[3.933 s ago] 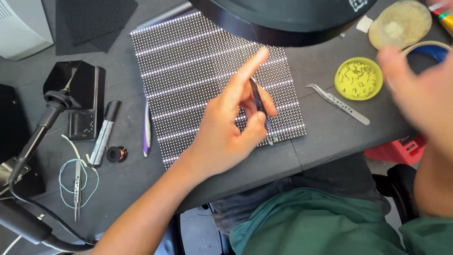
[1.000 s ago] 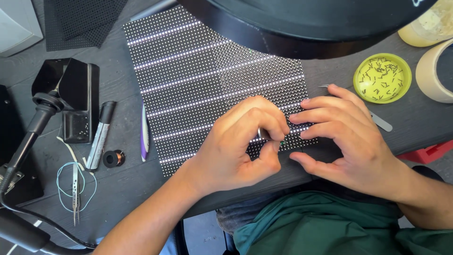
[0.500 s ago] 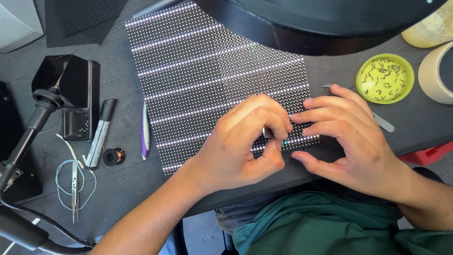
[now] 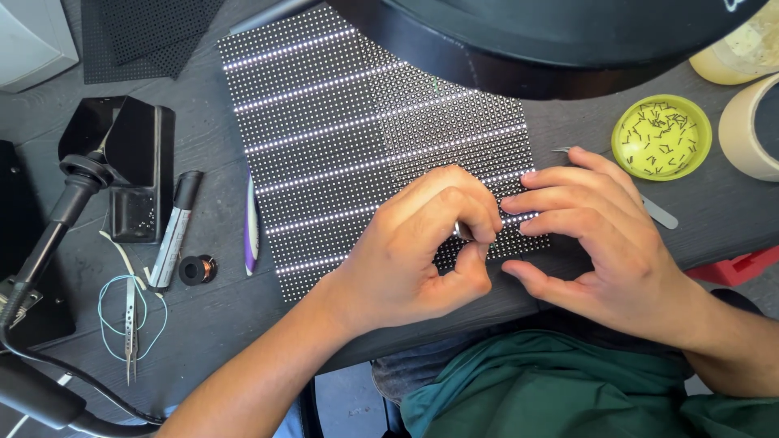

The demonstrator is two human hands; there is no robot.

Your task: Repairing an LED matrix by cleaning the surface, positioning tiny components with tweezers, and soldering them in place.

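Dark grey workbench point(image 4: 203, 324), viewed from above; items noted left to right. At 9 o'clock, a black stand with an arm point(image 4: 65, 211), with tweezers point(image 4: 130, 324) lying on a loop of pale blue wire at 8 o'clock. Beside them lie a marker point(image 4: 174, 231), a small black spool point(image 4: 195, 269) and a purple-tipped tool point(image 4: 251, 227).

At centre lies the LED matrix panel point(image 4: 357, 138), flat on the bench, its near edge toward 6 o'clock. The left hand point(image 4: 406, 259) is curled, fingers pinched on a small metallic tool point(image 4: 462, 231) whose tip meets the panel's near right corner. The right hand point(image 4: 600, 235) rests just beside it, fingers extended and released, fingertips pressing the panel's right edge. Behind that hand, flat tweezers point(image 4: 653, 212) show. At 2 o'clock sits a yellow dish point(image 4: 661, 136) of tiny dark parts.

Judgement: the work wants a steady panel and a low, braced tool hand, with light pressure so neighbouring dots are untouched.

Compared with half a second ago, both hands hold nearly the same pose. Some four seconds ago the left hand was raised with a finger extended and the right was away near the dish.
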